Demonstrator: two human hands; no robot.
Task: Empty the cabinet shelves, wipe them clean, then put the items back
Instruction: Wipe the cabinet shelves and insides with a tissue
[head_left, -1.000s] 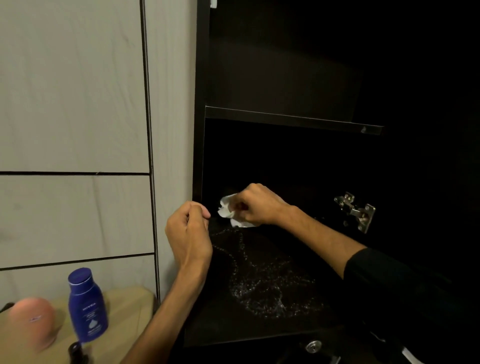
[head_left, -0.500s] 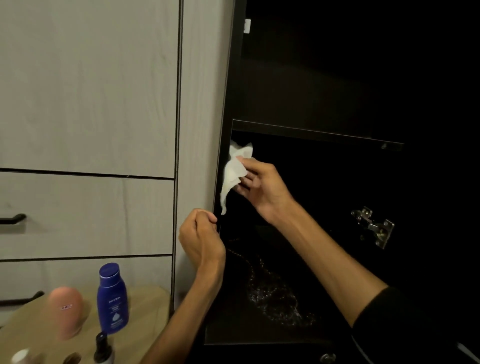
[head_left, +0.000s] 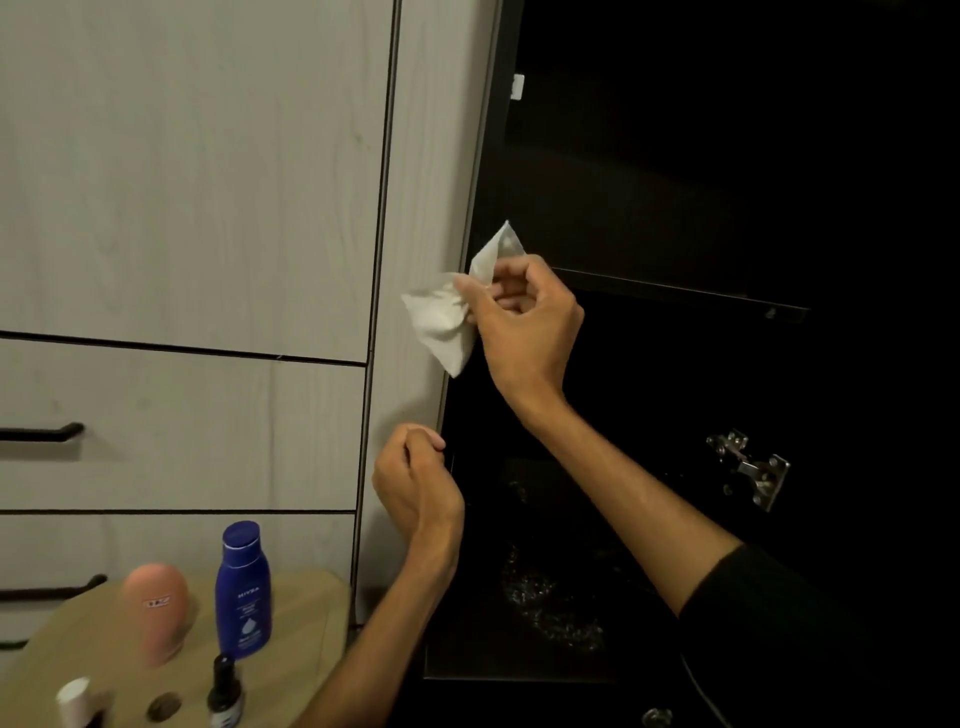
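Note:
My right hand (head_left: 524, 322) pinches a crumpled white wipe (head_left: 447, 322) at the left front edge of the open dark cabinet, level with the upper shelf edge (head_left: 675, 291). The lower shelf (head_left: 550, 587) below glistens with wet streaks. My left hand (head_left: 415, 488) hovers lower, by the cabinet's left edge, fingers loosely curled with nothing visible in them. On a light wooden table (head_left: 306, 618) at bottom left stand a blue lotion bottle (head_left: 243, 592), a pink bottle (head_left: 156, 613) and a small dark dropper bottle (head_left: 224, 691).
Pale wood drawer fronts with black handles (head_left: 47, 432) fill the left. A metal hinge (head_left: 750, 467) sticks out on the cabinet's right inner wall. A white-capped item (head_left: 75, 701) is at the bottom left corner. The cabinet's upper compartment is too dark to make out.
My right hand has lifted the wipe from the wet lower shelf up and left to the cabinet's front edge near the upper shelf. My left hand stayed by the cabinet edge.

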